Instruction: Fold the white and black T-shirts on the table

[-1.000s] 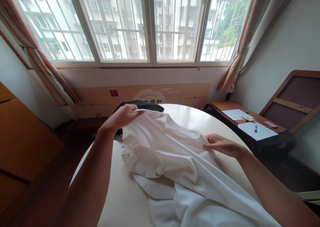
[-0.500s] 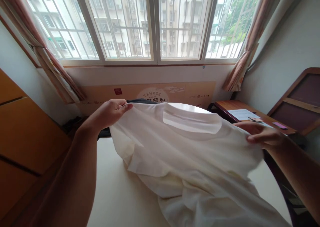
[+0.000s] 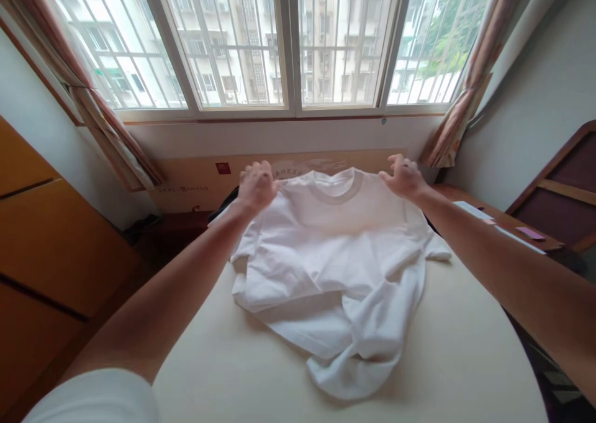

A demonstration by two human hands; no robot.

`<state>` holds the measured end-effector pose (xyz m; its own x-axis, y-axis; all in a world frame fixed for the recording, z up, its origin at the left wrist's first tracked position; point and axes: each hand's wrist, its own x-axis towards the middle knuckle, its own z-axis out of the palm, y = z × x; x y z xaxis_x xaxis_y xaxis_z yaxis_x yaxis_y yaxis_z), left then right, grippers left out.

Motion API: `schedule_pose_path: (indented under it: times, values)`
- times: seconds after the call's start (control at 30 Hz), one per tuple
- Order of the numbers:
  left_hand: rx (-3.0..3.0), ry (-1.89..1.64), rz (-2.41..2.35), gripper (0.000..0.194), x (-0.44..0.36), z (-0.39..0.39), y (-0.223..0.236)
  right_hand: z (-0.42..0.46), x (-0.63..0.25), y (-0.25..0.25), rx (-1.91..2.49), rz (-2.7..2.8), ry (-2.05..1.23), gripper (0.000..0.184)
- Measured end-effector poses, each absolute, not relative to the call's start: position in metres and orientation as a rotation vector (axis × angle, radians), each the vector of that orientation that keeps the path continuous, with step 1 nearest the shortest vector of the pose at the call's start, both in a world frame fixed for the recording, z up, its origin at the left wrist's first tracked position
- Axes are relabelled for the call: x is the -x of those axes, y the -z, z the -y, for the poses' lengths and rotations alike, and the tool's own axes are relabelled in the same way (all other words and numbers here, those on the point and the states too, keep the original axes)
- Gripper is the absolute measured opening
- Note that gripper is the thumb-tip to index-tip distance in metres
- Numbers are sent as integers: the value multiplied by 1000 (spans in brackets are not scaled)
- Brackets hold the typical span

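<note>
A white short-sleeved T-shirt (image 3: 335,268) lies on a pale round table (image 3: 223,361), its collar toward the window and its lower part rumpled and bunched toward me. My left hand (image 3: 258,186) is closed on the shirt's left shoulder, the thumb against the cloth beside the collar. At the opposite shoulder, my right hand (image 3: 404,176) grips the far edge with bent fingers; the cloth between its fingertips is hard to make out. Both sleeves spread outward past my hands.
Behind the table stands a printed cardboard panel (image 3: 186,177) below the barred window (image 3: 288,50). To the right, a wooden desk (image 3: 447,193) bears papers (image 3: 472,212), near a wood-framed chair back (image 3: 559,190). An orange cabinet (image 3: 56,243) is at left.
The T-shirt has gone from being held up and stretched in the air to lying on the table. Both hands have moved forward, the right one also leftward, closer to the left.
</note>
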<state>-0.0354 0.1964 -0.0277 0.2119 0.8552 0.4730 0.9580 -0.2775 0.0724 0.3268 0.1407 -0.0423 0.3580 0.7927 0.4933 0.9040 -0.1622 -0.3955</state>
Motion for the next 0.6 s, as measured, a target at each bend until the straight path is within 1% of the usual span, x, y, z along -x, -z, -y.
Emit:
schedule_pose_path:
  times: [0.03,0.07,0.1,0.13,0.17,0.2,0.27,0.3,0.37,0.4,0.43,0.47,0.53,0.6]
  values:
    - [2496,554,1569,28,33,-175,35,-125,-310,52,1872,1635,140,16]
    - [2794,438,1373,23,35,-150,44,-102,-292,66,1696,1873,-15,12]
    - [3054,287,1212,23,39,-123,54,-74,-274,86,1518,2123,-189,20]
    - [3193,170,1146,25,46,-94,64,-42,-257,109,1384,2307,-315,27]
    - [3263,75,1128,23,53,-66,75,-10,-241,135,1288,2455,-355,30]
    - [3273,38,1143,20,62,-40,86,21,-227,162,1189,2554,-245,32]
    - [3267,-35,1156,18,78,2,108,69,-210,206,1016,2591,213,31]
    - [3245,-15,1167,18,85,16,119,85,-207,220,990,2583,356,28]
    - [3158,112,1194,21,98,30,140,104,-211,227,965,2524,407,16]
    - [3093,204,1204,25,103,31,150,108,-218,222,973,2486,350,13]
    - [3027,294,1200,28,108,30,158,111,-225,214,983,2434,273,20]
    - [2971,375,1180,29,111,28,164,113,-235,204,1004,2375,196,31]
    - [2907,500,1135,29,116,25,169,119,-254,187,1072,2255,63,50]
    - [2877,636,1150,30,118,30,164,129,-276,182,1175,2112,-43,56]
